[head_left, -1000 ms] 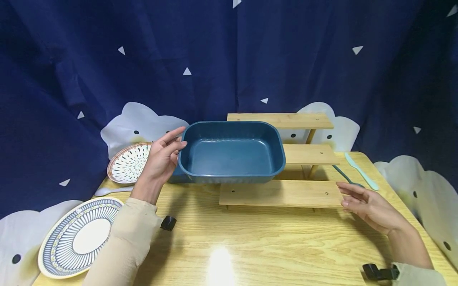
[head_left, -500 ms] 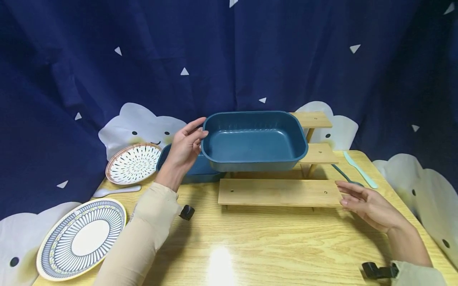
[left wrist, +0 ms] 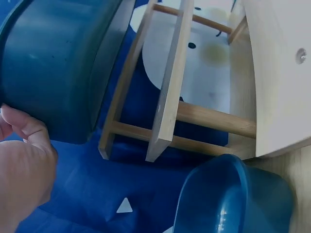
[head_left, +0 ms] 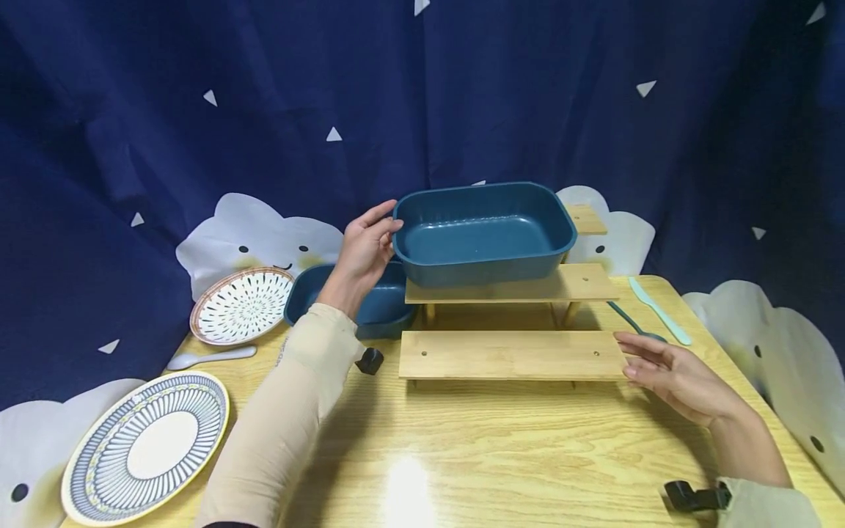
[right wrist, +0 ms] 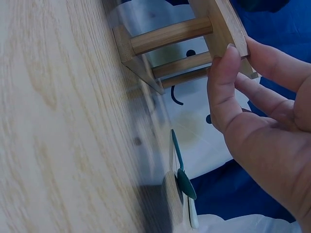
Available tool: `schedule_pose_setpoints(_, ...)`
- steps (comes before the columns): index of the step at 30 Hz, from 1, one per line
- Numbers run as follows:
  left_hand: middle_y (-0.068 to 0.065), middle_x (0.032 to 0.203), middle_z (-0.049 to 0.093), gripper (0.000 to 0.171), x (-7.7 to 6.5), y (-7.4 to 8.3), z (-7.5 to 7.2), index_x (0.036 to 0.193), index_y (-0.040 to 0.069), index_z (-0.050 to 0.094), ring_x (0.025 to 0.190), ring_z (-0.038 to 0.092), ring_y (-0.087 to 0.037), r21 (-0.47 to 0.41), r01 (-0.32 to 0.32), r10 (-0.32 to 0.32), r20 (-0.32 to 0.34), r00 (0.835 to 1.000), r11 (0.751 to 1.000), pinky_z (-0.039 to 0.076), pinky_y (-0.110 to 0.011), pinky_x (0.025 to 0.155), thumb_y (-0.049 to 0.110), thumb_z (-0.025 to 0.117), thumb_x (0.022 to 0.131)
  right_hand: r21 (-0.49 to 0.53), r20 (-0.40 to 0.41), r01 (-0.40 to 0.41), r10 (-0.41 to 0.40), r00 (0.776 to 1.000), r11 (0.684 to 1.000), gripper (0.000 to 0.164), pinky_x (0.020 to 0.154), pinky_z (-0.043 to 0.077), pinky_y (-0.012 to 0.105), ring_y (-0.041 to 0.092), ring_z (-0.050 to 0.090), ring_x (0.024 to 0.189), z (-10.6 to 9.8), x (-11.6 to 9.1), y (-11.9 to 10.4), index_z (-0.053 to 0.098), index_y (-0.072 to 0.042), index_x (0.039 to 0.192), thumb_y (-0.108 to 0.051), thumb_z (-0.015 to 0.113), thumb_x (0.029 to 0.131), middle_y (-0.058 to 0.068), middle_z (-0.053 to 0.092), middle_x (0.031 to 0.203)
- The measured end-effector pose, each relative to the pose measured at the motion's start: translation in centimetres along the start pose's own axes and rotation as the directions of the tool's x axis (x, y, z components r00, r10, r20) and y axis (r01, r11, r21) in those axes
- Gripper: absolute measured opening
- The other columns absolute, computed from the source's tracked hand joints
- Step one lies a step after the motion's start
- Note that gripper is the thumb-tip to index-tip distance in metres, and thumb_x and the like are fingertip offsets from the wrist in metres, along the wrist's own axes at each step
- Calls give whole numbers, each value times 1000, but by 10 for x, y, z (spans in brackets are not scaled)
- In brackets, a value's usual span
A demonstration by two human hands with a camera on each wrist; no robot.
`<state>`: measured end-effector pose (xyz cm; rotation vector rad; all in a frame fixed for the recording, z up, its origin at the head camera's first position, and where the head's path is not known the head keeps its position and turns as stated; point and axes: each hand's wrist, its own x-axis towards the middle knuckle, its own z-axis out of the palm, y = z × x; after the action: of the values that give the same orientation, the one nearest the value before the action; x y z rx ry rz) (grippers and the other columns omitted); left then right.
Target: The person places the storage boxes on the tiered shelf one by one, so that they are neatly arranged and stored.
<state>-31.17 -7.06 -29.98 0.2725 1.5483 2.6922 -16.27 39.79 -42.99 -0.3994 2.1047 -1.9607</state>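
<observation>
My left hand (head_left: pixel 366 253) pinches the left end of a deep blue rectangular basin (head_left: pixel 485 231), thumb at the rim. The basin is in the air, slightly tilted, in front of the top board and above the middle board of a three-tier wooden rack (head_left: pixel 515 356). In the left wrist view the basin (left wrist: pixel 53 63) hangs beside the rack's boards. My right hand (head_left: pixel 680 378) grips the right end of the lowest board; in the right wrist view the thumb and fingers are on either side of the rack's board edge (right wrist: pixel 226 29).
Left of the rack stands a second blue basin (head_left: pixel 383 308). Farther left are a speckled plate (head_left: pixel 244 304), a pale spoon (head_left: pixel 211 357) and a large striped plate (head_left: pixel 148 447). A dark green spoon (head_left: pixel 627 317) and a mint knife (head_left: pixel 660 312) lie at the right.
My left hand has carried the basin right and upward, from in front of the rack's left part to above its middle board. My right hand has stayed on the lowest board's end.
</observation>
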Motion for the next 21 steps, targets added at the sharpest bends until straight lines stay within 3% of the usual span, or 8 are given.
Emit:
schedule_pose_setpoints(8, -6, 86, 55, 55, 21, -6, 14, 147, -5, 46, 66, 51, -11, -4, 31, -31, -44, 999, 1000, 44, -17, 53, -11, 58, 94, 38, 2, 11, -11, 1000, 999, 51, 94, 50, 19, -3, 52, 122, 0, -1, 3, 42, -6, 150, 9, 49, 102, -17, 49, 141)
schedule_pose_setpoints(15, -6, 86, 55, 54, 39, -10, 25, 145, -4, 49, 66, 50, -12, 14, 50, -49, -60, 997, 999, 42, -18, 51, -12, 57, 93, 11, -14, -7, 7, 1000, 1000, 51, 93, 51, 20, -4, 51, 122, 0, -1, 1, 41, -5, 151, 7, 50, 102, -17, 47, 141)
schedule_pose_setpoints(18, -8, 95, 55, 54, 44, -11, 26, 146, -2, 50, 69, 49, -14, 25, 69, -67, -75, 995, 997, 42, -18, 52, -11, 57, 93, 6, -9, -5, 5, 1000, 1000, 52, 94, 50, 19, -4, 51, 122, 0, 0, 0, 40, -4, 152, 7, 50, 102, -17, 48, 141)
schedule_pose_setpoints(21, -11, 114, 57, 54, 48, -12, 26, 146, 0, 51, 72, 49, -14, 51, 80, -75, -89, 993, 996, 42, -18, 53, -9, 59, 94, 18, 3, 4, -4, 1000, 1000, 52, 94, 50, 19, -4, 51, 123, 0, 0, 1, 39, -4, 152, 8, 49, 102, -17, 48, 141)
